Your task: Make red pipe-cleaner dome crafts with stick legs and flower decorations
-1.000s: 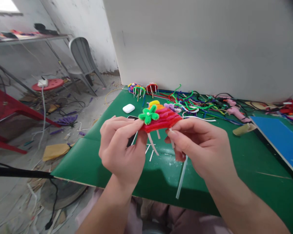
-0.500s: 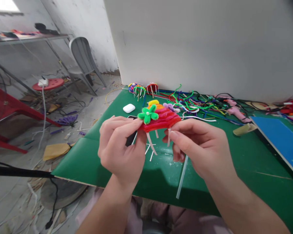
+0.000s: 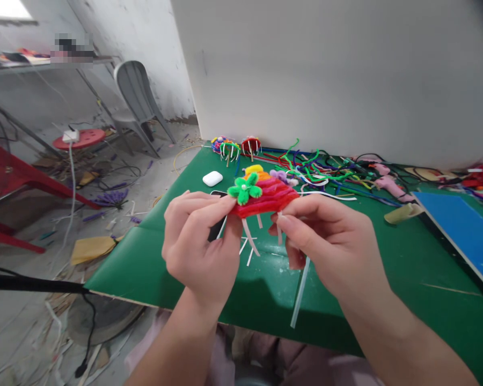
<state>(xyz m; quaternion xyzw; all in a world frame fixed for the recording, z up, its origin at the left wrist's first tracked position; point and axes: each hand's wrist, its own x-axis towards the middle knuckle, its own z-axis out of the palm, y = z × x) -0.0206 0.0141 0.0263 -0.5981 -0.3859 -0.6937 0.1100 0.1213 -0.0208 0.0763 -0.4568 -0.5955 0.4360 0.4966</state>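
Note:
Above the green table I hold up a small domed pipe-cleaner craft, red and orange, with white strips hanging from its lower edge. A green pipe-cleaner flower with a bead centre sits on its left side; yellow and purple pieces show behind. My left hand pinches the left edge beside the green flower. At the right edge my right hand closes thumb and finger on the rim by a hanging white strip. A translucent stick lies below my right hand.
Two similar domed crafts stand at the back, near a white earbud case. Tangled pipe cleaners and a pink glue gun lie farther right. A blue board covers the right side. Part of a dark phone shows behind my left hand.
Almost nothing differs. The fingers of my right hand have shifted very slightly at the craft's right edge; my left hand stays in place.

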